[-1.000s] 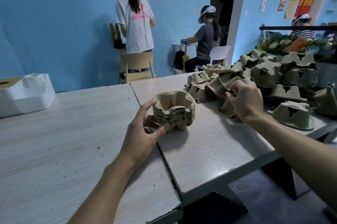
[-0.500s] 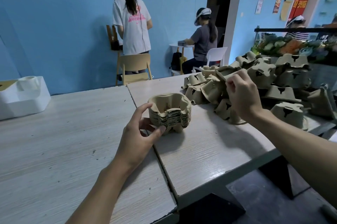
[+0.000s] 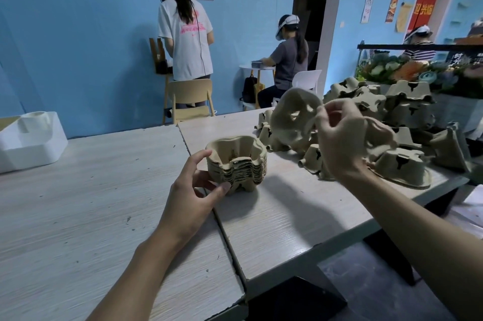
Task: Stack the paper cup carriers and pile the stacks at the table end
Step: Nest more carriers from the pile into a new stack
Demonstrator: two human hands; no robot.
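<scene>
A nested stack [image 3: 236, 164] of brown pulp carriers stands upright beside a jumbled pile [image 3: 407, 111]; 1 carrier [image 3: 282, 122] hangs tilted above.

Dim, bluish indoor light, soft shadow beside the stack [image 3: 236, 161], raised carrier [image 3: 292, 116] motion-blurred, wide-angle bending at edges.

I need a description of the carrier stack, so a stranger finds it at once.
Find the seam between the two pale tables. Just right of it, by the left hand, stands the stack. Unlike the loose pile, it is nested, openings up.
</scene>
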